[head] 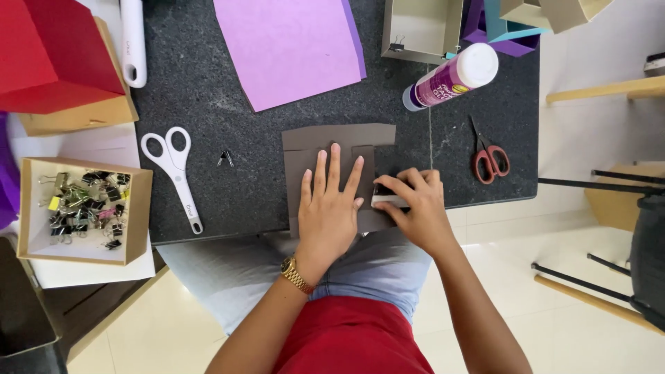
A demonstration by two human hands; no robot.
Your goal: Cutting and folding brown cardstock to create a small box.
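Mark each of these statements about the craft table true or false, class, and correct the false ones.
1. The left hand lies flat on the brown card. True.
2. The right hand holds the white scissors. False: the white scissors lie apart on the table, left of the card; the right hand pinches a small clip at the card's edge.
3. The glue bottle lies on its side. True.
4. The box of clips sits right of the card. False: it is at the far left.
5. The red scissors lie right of the hands. True.
6. The purple paper covers the card. False: it lies apart, farther up the table.
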